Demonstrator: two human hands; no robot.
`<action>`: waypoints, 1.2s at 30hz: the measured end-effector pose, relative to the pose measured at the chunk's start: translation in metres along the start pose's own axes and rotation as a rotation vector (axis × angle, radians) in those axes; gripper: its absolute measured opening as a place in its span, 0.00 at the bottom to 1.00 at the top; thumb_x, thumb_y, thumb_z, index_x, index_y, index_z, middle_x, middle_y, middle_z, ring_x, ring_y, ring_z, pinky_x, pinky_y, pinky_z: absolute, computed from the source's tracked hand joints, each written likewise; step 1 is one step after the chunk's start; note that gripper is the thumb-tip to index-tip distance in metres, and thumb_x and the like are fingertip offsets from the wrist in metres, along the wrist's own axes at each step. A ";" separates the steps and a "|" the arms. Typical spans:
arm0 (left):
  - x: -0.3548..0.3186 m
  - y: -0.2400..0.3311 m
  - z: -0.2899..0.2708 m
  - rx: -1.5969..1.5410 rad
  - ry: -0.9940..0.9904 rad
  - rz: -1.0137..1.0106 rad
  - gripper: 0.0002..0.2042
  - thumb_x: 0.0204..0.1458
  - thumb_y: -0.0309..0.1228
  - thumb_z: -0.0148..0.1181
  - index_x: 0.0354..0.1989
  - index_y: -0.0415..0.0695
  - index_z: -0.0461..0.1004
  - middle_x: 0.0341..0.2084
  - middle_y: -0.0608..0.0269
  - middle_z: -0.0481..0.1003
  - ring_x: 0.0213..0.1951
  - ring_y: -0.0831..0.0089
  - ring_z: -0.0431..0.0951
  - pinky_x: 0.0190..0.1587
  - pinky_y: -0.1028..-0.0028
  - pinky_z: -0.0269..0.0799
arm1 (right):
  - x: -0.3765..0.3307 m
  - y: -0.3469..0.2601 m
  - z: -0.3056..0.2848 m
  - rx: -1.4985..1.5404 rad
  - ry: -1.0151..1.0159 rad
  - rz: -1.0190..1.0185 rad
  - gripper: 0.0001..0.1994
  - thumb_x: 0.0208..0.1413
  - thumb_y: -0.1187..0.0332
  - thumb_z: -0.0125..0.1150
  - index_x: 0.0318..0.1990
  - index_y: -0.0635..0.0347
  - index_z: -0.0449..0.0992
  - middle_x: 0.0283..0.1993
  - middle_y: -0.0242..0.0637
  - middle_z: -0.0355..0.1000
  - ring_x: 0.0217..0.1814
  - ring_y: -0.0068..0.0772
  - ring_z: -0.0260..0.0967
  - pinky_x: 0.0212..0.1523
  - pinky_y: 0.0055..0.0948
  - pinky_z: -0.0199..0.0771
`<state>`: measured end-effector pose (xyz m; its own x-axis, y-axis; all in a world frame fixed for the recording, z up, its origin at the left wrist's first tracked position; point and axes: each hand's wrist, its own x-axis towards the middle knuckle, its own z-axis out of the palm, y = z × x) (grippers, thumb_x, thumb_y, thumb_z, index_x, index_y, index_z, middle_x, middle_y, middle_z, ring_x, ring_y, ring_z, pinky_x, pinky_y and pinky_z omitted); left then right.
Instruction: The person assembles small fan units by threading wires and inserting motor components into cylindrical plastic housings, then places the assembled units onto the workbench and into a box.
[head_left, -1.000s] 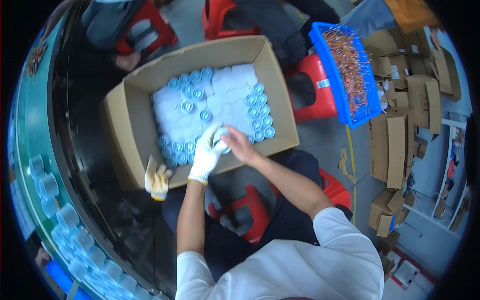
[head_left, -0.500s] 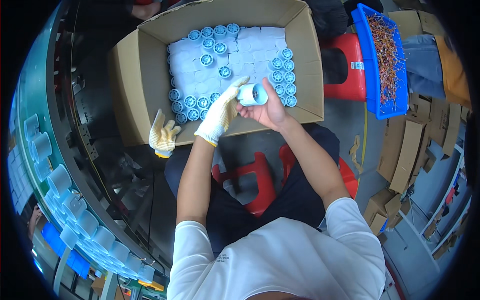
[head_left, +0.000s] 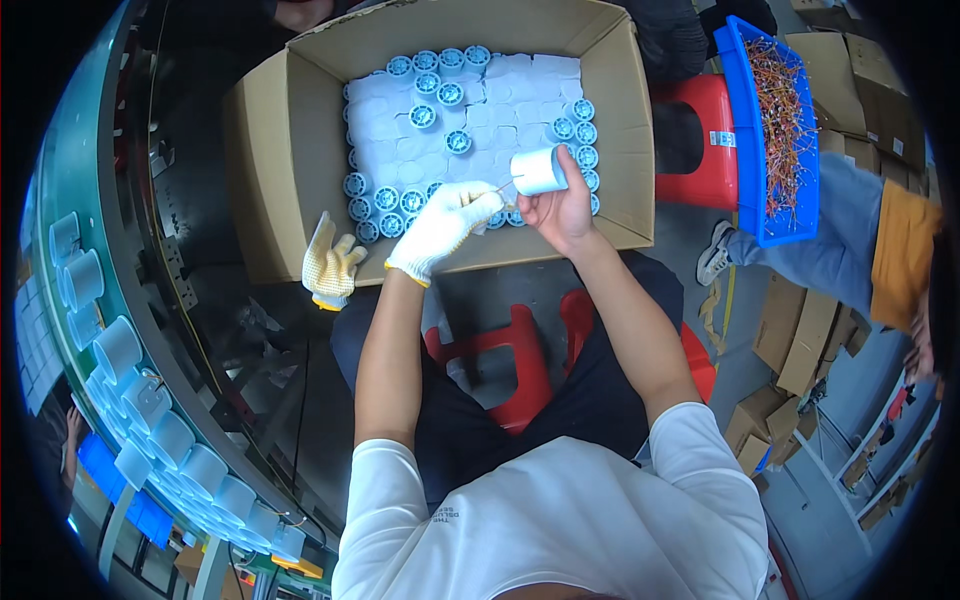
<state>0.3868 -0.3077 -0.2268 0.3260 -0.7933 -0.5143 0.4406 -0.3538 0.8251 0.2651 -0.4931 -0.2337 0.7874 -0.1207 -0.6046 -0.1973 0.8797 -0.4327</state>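
My bare right hand [head_left: 562,212] grips a light blue plastic cylinder [head_left: 536,172] above the large cardboard box [head_left: 268,165], its side now facing up. My left hand [head_left: 445,225], in a white knit glove, is closed in a pinch beside the cylinder's left end. A thin wire [head_left: 507,186] runs from that end to the gloved fingertips. Below lie rows of similar cylinders [head_left: 457,142] with patterned round ends, on a layer of white pieces [head_left: 510,100]. A second dotted glove [head_left: 332,265] hangs over the box's near-left edge.
Left, a green-edged workbench [head_left: 120,290] carries many light blue cylinders [head_left: 170,440]. On the right, a red stool [head_left: 700,140] stands by a blue tray [head_left: 745,215] of orange wires. Flattened cartons [head_left: 810,330] and a passing person's leg [head_left: 850,215] are farther right.
The cylinder has moved right and turned, its open mouth no longer showing. My left hand has come off its side and now pinches the wire. A person at the right has stepped nearer.
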 end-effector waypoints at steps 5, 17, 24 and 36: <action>0.005 -0.014 -0.002 -0.255 0.103 0.181 0.13 0.63 0.35 0.65 0.47 0.37 0.82 0.37 0.69 0.78 0.39 0.80 0.76 0.45 0.75 0.71 | 0.001 0.007 -0.003 -0.255 0.020 -0.141 0.33 0.73 0.37 0.43 0.47 0.62 0.79 0.29 0.36 0.77 0.25 0.23 0.71 0.25 0.22 0.67; 0.015 -0.024 0.004 -0.214 -0.057 0.308 0.15 0.58 0.38 0.64 0.36 0.35 0.85 0.67 0.51 0.72 0.52 0.69 0.77 0.55 0.70 0.69 | 0.005 0.021 -0.013 -0.613 0.097 -0.077 0.34 0.75 0.34 0.36 0.40 0.55 0.78 0.27 0.32 0.75 0.24 0.20 0.69 0.26 0.22 0.69; 0.003 -0.029 -0.003 -0.252 0.047 0.275 0.13 0.56 0.34 0.70 0.38 0.34 0.86 0.69 0.51 0.69 0.59 0.66 0.77 0.58 0.65 0.75 | -0.004 0.024 0.011 -1.470 0.190 -0.078 0.34 0.74 0.34 0.33 0.59 0.59 0.69 0.38 0.57 0.78 0.45 0.65 0.78 0.48 0.52 0.74; 0.019 -0.047 0.006 -0.602 0.024 0.284 0.12 0.55 0.34 0.71 0.39 0.36 0.84 0.65 0.52 0.72 0.55 0.58 0.80 0.60 0.48 0.77 | -0.218 -0.050 0.035 -0.062 -0.042 -1.035 0.47 0.63 0.23 0.47 0.64 0.64 0.73 0.58 0.52 0.79 0.51 0.42 0.79 0.53 0.40 0.76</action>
<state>0.3674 -0.3095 -0.2738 0.5143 -0.8008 -0.3068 0.7224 0.2118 0.6582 0.1241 -0.4951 -0.0568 0.6085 -0.7865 0.1058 0.5583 0.3295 -0.7614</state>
